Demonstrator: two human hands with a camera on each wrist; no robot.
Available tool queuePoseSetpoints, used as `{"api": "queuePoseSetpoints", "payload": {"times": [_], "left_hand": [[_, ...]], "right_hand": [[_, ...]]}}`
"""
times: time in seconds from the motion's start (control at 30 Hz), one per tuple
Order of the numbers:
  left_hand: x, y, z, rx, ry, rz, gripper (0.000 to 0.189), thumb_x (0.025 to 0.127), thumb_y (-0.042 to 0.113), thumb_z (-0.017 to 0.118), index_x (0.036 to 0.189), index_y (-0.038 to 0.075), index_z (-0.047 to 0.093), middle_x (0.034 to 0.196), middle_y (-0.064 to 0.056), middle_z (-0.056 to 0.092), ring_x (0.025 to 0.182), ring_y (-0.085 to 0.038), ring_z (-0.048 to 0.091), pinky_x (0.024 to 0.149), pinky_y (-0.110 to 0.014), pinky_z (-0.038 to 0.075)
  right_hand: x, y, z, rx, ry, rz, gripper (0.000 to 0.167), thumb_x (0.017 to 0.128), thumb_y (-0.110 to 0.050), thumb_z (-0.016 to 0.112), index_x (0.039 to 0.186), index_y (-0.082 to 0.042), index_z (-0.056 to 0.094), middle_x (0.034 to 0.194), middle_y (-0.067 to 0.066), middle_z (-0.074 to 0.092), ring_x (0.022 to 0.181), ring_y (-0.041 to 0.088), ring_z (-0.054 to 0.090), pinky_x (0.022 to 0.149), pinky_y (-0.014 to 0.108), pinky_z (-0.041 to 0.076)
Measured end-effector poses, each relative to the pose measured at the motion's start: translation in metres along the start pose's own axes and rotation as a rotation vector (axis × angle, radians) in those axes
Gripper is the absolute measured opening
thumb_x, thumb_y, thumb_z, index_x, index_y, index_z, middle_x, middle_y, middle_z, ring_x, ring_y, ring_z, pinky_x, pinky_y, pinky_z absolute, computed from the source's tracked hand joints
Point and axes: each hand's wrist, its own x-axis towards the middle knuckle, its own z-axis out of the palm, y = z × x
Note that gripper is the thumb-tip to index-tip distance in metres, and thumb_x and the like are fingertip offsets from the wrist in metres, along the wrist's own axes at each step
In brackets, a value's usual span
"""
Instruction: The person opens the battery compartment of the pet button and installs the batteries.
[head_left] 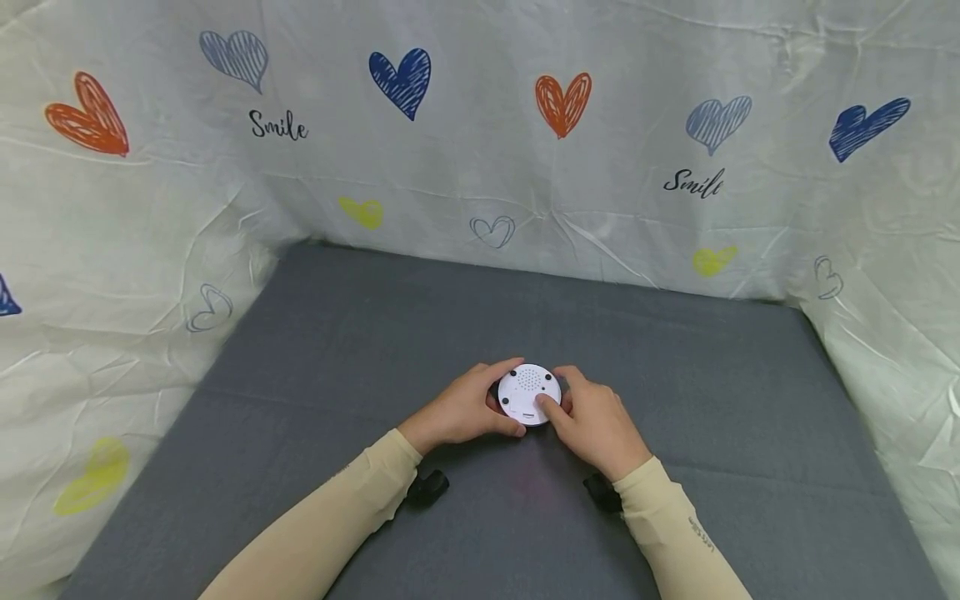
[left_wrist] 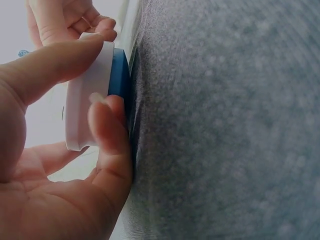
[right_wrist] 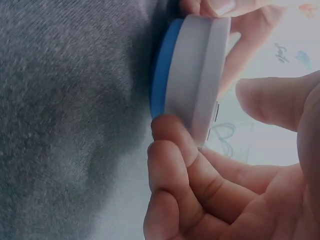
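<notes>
A round white device (head_left: 522, 402) lies with its flat face up in the head view, showing a patch of small holes, dark round feet and a short slot. Its lower part is blue (right_wrist: 165, 70), facing the grey cloth. My left hand (head_left: 467, 407) grips it from the left, thumb on the rim nearer me and fingers round the far side. My right hand (head_left: 600, 423) is at its right side, with curled fingers against the edge. The right thumb overlaps the face near the slot; in the right wrist view a gap shows beside the thumb tip.
Dark grey cloth (head_left: 360, 317) covers the table. White sheeting printed with hearts and "Smile" (head_left: 465, 167) hangs behind and along both sides. Black wrist mounts (head_left: 429, 488) show under both sleeves.
</notes>
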Motion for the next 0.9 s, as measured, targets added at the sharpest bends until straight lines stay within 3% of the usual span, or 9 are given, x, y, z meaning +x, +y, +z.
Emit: {"api": "queuePoseSetpoints", "payload": {"times": [0.37, 0.63, 0.9], "left_hand": [[0.0014, -0.0005, -0.0012, -0.044, -0.008, -0.014, 0.105, 0.079, 0.027, 0.100, 0.167, 0.021, 0.044, 0.136, -0.015, 0.055, 0.086, -0.015, 0.064, 0.075, -0.030, 0.054], [0.0014, 0.0034, -0.0031, -0.122, -0.022, -0.008, 0.108, 0.076, 0.019, 0.101, 0.167, 0.019, 0.043, 0.141, -0.018, 0.053, 0.084, -0.015, 0.069, 0.074, -0.029, 0.057], [0.0026, 0.0067, -0.0036, -0.084, 0.043, 0.030, 0.080, 0.095, 0.040, 0.084, 0.165, 0.023, 0.047, 0.134, -0.017, 0.055, 0.076, -0.018, 0.069, 0.070, -0.032, 0.057]], "right_hand": [[0.0016, -0.0016, 0.0007, 0.039, -0.008, 0.047, 0.046, 0.104, -0.030, 0.070, 0.140, -0.002, 0.067, 0.073, -0.003, 0.064, 0.057, 0.011, 0.053, 0.057, 0.029, 0.043], [0.0020, -0.0021, 0.0004, 0.063, 0.011, 0.070, 0.039, 0.106, -0.019, 0.057, 0.140, -0.005, 0.067, 0.072, -0.004, 0.063, 0.054, 0.013, 0.054, 0.054, 0.032, 0.042], [0.0026, -0.0019, -0.0006, 0.086, 0.032, 0.067, 0.038, 0.106, -0.016, 0.053, 0.141, -0.008, 0.063, 0.079, -0.001, 0.066, 0.056, 0.014, 0.055, 0.056, 0.033, 0.044]]}}
